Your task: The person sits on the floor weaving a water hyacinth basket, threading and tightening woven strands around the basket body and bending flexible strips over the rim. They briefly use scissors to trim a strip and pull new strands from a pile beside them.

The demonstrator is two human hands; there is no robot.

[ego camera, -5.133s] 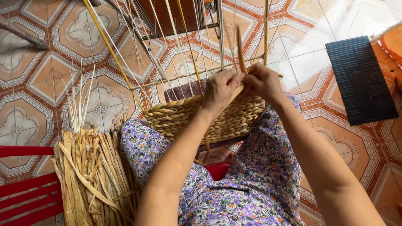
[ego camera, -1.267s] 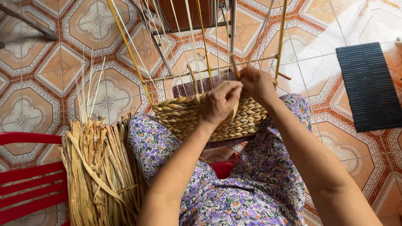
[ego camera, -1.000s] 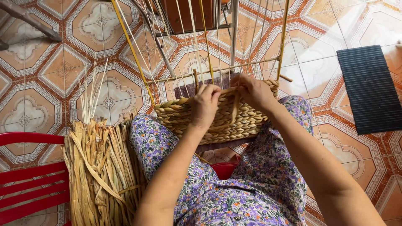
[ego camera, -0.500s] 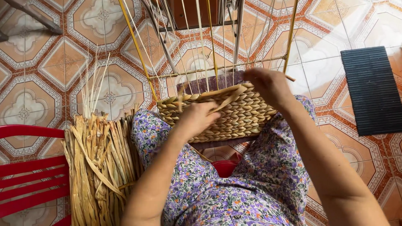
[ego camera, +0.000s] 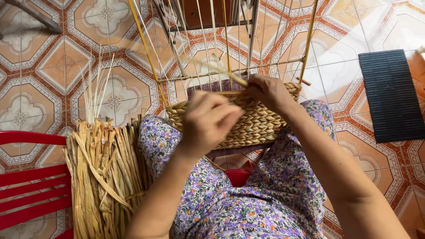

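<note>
Basket (ego camera: 248, 126), half woven, sits on the lap under both hands, its rim just below the right hand (ego camera: 268, 90), whose grip pinches a straw strand (ego camera: 212, 68) at the rim. Left hand (ego camera: 208, 121) is blurred, grip state unclear, just in front of the basket wall. Best to keep the strand taut and pack it tight against the row below.

Both bare arms reach up from the bottom of the frame toward the middle. The left hand (ego camera: 208, 121) is a little left of the middle, blurry, seen from the back, with its fingers curled in and pointing to the right. The right hand (ego camera: 268, 92) is higher and a bit to the right, its fingers bent and pinched together, and its long arm runs down to the lower right corner.
</note>
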